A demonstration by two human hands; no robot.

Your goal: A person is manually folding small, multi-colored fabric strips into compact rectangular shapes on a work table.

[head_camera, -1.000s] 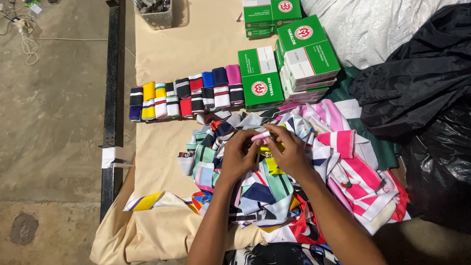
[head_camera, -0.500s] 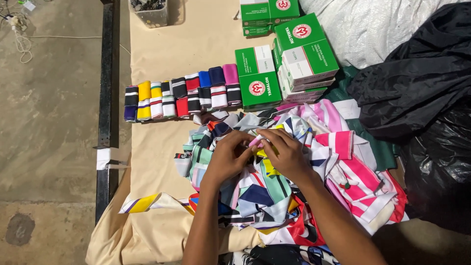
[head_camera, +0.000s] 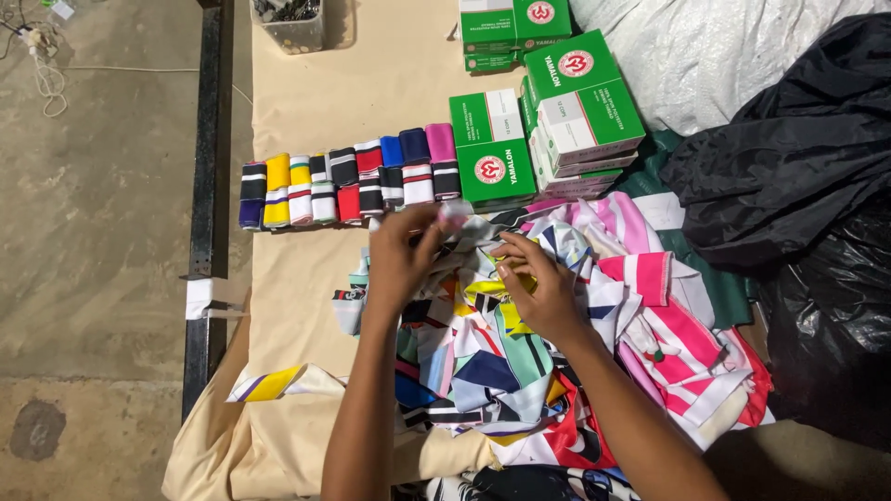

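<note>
The person stood over a table covered with a beige cloth (head_camera: 371, 102). The left hand (head_camera: 401, 255) was lifted a little above a loose pile of fabric pieces (head_camera: 520, 371) and its fingers were pinched closed on a small pink and white piece (head_camera: 455, 215), which it held at the 12 o'clock edge of the pile. The right hand (head_camera: 538, 292) lay just beside it, at 3 o'clock from the left hand, with the fingers curled down on a yellow piece (head_camera: 483, 289) in the pile; I could not tell if it really gripped that piece or only pressed on it. The two hands were near but did not touch.

At 11 o'clock from the hands there was a neat row of folded striped bands (head_camera: 348, 181) in many colours, side by side. At 1 o'clock stood stacks of green and white boxes (head_camera: 557, 111). At 3 o'clock, well apart, lay black plastic bags (head_camera: 798, 186).
</note>
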